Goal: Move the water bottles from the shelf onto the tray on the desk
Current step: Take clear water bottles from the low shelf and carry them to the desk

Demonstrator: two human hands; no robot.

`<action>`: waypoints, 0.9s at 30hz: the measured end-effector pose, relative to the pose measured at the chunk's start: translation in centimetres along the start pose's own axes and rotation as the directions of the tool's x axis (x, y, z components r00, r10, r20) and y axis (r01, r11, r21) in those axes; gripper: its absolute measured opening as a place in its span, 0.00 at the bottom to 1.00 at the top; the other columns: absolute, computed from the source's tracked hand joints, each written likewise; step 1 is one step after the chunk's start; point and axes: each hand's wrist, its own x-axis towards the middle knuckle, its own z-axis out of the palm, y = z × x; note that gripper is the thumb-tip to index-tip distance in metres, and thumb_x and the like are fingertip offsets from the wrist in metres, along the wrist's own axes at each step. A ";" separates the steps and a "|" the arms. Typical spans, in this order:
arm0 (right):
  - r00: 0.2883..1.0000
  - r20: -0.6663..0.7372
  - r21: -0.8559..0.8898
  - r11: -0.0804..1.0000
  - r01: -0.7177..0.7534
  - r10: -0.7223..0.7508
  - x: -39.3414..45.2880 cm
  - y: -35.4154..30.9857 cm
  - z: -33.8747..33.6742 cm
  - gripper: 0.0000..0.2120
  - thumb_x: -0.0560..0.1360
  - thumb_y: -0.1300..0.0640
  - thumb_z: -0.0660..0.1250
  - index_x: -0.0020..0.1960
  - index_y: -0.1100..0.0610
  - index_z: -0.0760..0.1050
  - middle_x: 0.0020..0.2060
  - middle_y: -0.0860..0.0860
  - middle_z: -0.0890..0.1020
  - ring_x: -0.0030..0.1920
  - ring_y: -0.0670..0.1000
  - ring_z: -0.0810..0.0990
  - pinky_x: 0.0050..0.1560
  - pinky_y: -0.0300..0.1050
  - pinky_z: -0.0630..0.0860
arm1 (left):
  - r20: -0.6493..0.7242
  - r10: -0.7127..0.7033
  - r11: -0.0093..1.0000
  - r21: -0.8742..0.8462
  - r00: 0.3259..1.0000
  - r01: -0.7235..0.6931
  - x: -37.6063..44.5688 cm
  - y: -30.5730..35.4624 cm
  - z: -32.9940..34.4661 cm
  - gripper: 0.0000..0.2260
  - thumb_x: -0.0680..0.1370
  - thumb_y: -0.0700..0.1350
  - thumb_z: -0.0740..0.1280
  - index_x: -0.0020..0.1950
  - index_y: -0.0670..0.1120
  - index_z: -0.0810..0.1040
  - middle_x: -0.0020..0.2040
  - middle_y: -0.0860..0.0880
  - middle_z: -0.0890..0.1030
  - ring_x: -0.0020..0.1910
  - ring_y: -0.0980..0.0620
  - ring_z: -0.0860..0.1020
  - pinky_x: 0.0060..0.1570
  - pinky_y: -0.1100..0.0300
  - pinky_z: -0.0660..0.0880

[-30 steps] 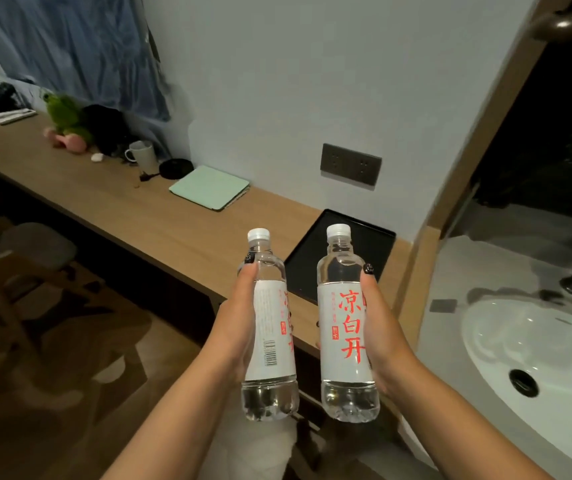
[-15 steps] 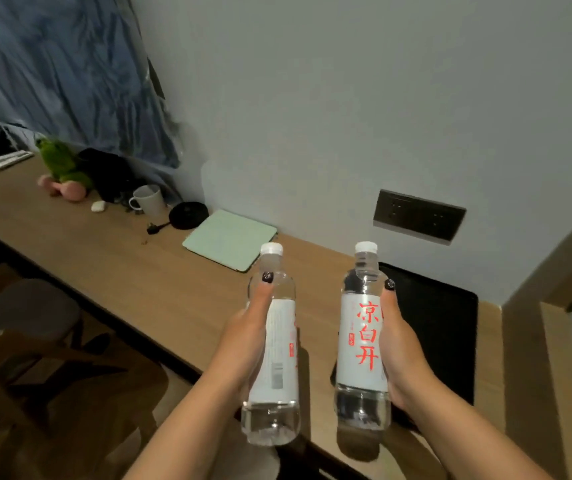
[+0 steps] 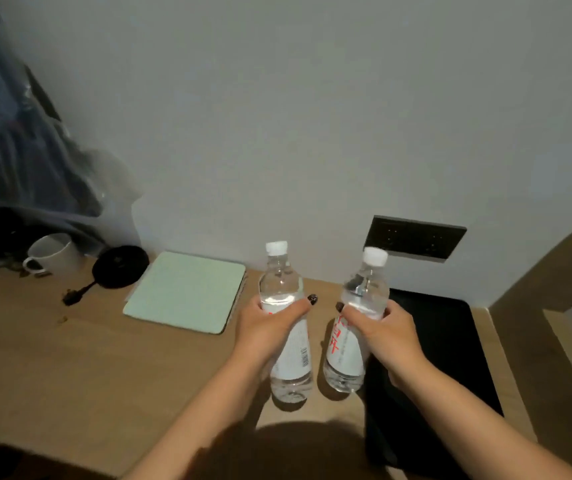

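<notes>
**Two bottles held over the tabletop beside the tray**

The person holds one water bottle in each hand above the wooden tabletop (image 3: 70,358). The left hand (image 3: 263,327) has its grip wrapped round the upper body of the left bottle (image 3: 286,327), thumb across the front just under the shoulder; this bottle stands close to upright with its white cap up. The right hand (image 3: 384,330) grips the right bottle (image 3: 353,327) in the same way, and that bottle leans with its cap tipped toward the black tray (image 3: 450,341). Both bottles are just to the left of the tray, over bare wood, with dark shadows beneath their bases; whether either base touches the tabletop is hard to tell from this angle.

The tray lies flat against the wall, and the right forearm crosses over its near left part. Well to the left of the tray lies a pale green pad (image 3: 184,296), flat on the wood. Farther from the tray sits a black round disc (image 3: 120,266) with a short cable and plug, then a white mug (image 3: 54,254). On the wall just above the tray is a dark socket panel (image 3: 416,242). Bluish cloth (image 3: 18,140) hangs far left of the tray.
</notes>
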 end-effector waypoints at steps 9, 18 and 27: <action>0.972 -0.235 -0.193 0.979 -0.065 0.018 5.2 -1.1 6.0 0.24 0.64 0.54 0.77 0.56 0.54 0.72 0.50 0.50 0.78 0.52 0.50 0.77 0.51 0.45 0.74 | 0.196 0.098 0.943 0.295 0.976 -0.154 12.4 -0.8 -0.7 0.27 0.56 0.47 0.77 0.54 0.48 0.77 0.47 0.50 0.83 0.46 0.52 0.81 0.45 0.57 0.78; 0.959 -0.279 -0.180 0.979 -0.099 0.045 8.2 -0.4 7.4 0.31 0.63 0.59 0.78 0.63 0.56 0.71 0.57 0.53 0.79 0.59 0.53 0.77 0.57 0.46 0.73 | 0.245 0.140 0.932 0.296 0.960 -0.211 16.6 -2.7 1.1 0.25 0.61 0.38 0.79 0.53 0.49 0.72 0.42 0.55 0.79 0.45 0.50 0.78 0.49 0.57 0.74; 0.941 -0.332 -0.094 0.990 -0.103 0.066 8.4 1.9 7.4 0.28 0.64 0.56 0.77 0.60 0.53 0.71 0.51 0.47 0.78 0.54 0.49 0.78 0.58 0.48 0.76 | 0.277 0.196 0.897 0.337 0.941 -0.286 16.8 -3.8 1.1 0.29 0.62 0.37 0.78 0.60 0.42 0.72 0.48 0.50 0.77 0.47 0.51 0.76 0.47 0.60 0.70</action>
